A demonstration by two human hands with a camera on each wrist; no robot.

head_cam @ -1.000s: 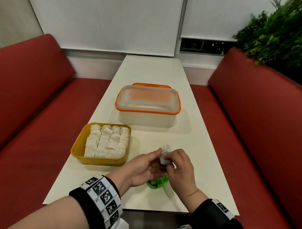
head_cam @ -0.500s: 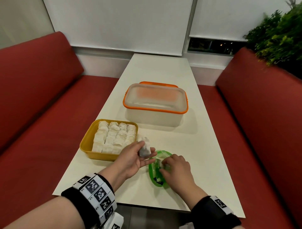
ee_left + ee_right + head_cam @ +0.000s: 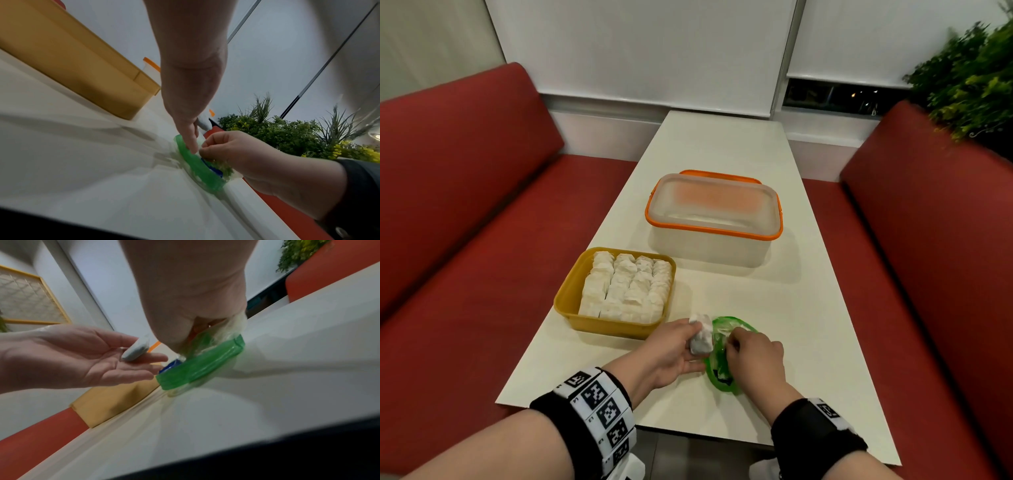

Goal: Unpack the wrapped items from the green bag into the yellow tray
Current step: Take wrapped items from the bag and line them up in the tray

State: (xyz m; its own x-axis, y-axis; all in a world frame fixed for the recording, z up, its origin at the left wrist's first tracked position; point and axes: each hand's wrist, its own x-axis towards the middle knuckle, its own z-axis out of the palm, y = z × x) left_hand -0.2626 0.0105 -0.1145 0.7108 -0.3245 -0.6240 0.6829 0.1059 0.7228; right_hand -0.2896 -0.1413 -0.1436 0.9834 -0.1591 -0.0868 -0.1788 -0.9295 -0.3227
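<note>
The green bag (image 3: 719,368) lies flat on the white table near its front edge. My right hand (image 3: 732,339) is on top of it, fingers curled and pinching the bag's film (image 3: 207,340); what lies inside is hidden. Just left of the bag, my left hand (image 3: 690,334) is turned palm up and holds a white wrapped item (image 3: 702,341) between thumb and fingers, plainly seen in the right wrist view (image 3: 135,348). The yellow tray (image 3: 571,294) stands to the left and behind, packed with rows of several white wrapped items (image 3: 626,291).
A clear box with an orange-rimmed lid (image 3: 712,212) stands behind the tray at mid-table. Red bench seats (image 3: 465,240) run along both sides. A leafy plant (image 3: 969,78) is at the far right. The table's front edge (image 3: 688,433) is close to my wrists.
Both hands held the wrapped item above the bag; now the left hand alone holds it beside the bag. The right hand has dropped onto the green bag and stays there.
</note>
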